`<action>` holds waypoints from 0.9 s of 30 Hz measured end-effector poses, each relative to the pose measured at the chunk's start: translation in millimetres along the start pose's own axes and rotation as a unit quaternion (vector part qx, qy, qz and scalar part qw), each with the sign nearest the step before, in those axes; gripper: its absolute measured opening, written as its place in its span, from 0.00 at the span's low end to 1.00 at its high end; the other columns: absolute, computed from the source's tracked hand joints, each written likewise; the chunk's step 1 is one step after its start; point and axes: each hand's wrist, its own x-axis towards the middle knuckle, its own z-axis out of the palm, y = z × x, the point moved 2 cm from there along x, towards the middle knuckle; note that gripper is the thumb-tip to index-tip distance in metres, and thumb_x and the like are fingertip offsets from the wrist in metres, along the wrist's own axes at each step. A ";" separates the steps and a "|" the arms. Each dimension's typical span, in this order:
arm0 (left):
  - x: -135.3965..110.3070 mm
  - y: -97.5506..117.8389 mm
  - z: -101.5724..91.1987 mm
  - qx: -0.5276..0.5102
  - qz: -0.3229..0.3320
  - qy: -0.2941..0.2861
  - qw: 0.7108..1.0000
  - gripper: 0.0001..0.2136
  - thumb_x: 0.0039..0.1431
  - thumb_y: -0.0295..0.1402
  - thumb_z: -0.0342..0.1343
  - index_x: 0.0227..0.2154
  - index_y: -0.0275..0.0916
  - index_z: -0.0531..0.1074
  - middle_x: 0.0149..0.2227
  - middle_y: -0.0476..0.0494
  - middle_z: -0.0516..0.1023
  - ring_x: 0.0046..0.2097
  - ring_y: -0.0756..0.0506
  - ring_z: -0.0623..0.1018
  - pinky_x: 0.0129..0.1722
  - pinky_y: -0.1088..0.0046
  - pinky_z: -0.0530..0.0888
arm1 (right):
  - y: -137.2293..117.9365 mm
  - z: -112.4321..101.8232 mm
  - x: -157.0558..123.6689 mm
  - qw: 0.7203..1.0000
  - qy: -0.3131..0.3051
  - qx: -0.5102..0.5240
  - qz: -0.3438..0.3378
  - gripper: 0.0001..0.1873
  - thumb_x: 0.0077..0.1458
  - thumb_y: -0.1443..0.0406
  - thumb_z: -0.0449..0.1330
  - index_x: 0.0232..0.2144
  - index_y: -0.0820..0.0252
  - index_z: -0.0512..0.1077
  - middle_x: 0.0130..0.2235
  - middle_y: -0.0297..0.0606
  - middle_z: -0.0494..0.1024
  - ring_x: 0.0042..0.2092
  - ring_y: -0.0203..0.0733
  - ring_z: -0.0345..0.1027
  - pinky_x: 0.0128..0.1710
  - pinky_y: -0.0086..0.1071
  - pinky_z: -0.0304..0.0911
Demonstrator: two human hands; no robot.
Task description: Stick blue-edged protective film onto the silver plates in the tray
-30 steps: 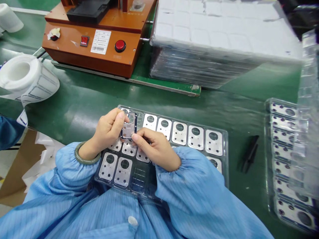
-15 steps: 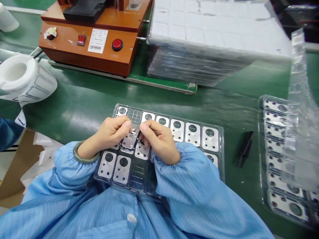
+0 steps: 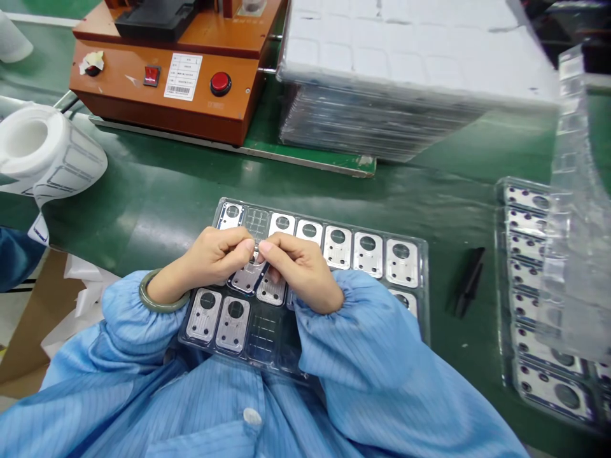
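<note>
Metal plate (image 3: pixel 244 281), silver w/ dark edging, is under both hands, over the clear tray (image 3: pixel 424 299). Can't tell if it rests on parts below or is held just above them.

L hand (image 3: pixel 217 257): thumb & index pressed together at plate's upper end, other fingers curled in. R hand (image 3: pixel 303 270): thumb & index pinched just beside L's tips, others bent down near plate's R edge. What's btwn the tips, if anything, is too small to ID; there's a faint glint, maybe thin film.

Step in hand, my read: fine 2-handed fingertip work at plate's upper end. Next move prob. calls for a light, even touch w/ plate kept from sliding.

Around it, similar plates (image 3: pixel 337 254) sit in tray pockets; the top-L plate (image 3: pixel 227 222) has dark edging too. Further R on the green bench (image 3: pixel 167 229): black tool (image 3: pixel 468 283), tweezer-like but blurred, then 2nd tray (image 3: pixel 502 286) w/ more plates, partly under a clear plastic strip (image 3: pixel 570 191). Far side: orange machine (image 3: pixel 157 105), top cut off, & tray stack (image 3: pixel 363 121). L: label roll (image 3: pixel 81 156), cut by frame edge; dark blue cloth (image 3: pixel 16 257) below, mostly out of frame.

Hidden: plate's upper end behind fingertips; part of tray's R half under R sleeve (image 3: pixel 363 337).
</note>
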 end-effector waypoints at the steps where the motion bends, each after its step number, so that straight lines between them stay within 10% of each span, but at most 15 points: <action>1: -0.1 -0.3 -0.9 -0.001 -0.006 0.014 1.000 0.13 0.61 0.30 0.46 0.21 0.34 0.67 0.18 0.53 0.65 0.20 0.59 0.63 0.20 0.85 0.59 | -0.1 -0.1 0.3 1.000 -0.006 0.004 0.006 0.22 0.57 0.51 0.53 0.24 0.64 0.67 0.21 0.32 0.65 0.22 0.27 0.57 0.23 0.24 0.53; 7: -2.1 -7.1 -6.2 -0.018 -0.078 0.117 0.990 0.14 0.64 0.34 0.45 0.25 0.35 0.69 0.21 0.51 0.67 0.23 0.57 0.65 0.24 0.83 0.63 | 3.5 3.6 0.7 0.998 -0.054 -0.012 0.033 0.21 0.54 0.50 0.56 0.25 0.63 0.63 0.21 0.31 0.66 0.23 0.27 0.57 0.23 0.24 0.54; 12: -2.6 -14.5 -3.8 -0.148 -0.124 0.083 0.978 0.13 0.64 0.39 0.43 0.37 0.37 0.69 0.29 0.48 0.72 0.29 0.55 0.70 0.29 0.80 0.67 | 7.3 7.6 -0.8 0.994 -0.044 -0.097 0.018 0.18 0.56 0.55 0.55 0.22 0.63 0.63 0.20 0.31 0.64 0.23 0.26 0.52 0.23 0.24 0.49; 27: 0.5 -15.0 -8.3 -0.215 -0.165 0.099 0.957 0.03 0.48 0.25 0.51 0.22 0.34 0.69 0.21 0.51 0.69 0.24 0.56 0.69 0.24 0.82 0.66 | 6.3 10.5 -0.3 0.978 -0.074 -0.188 -0.055 0.17 0.58 0.59 0.53 0.21 0.64 0.63 0.21 0.30 0.63 0.24 0.26 0.52 0.25 0.23 0.48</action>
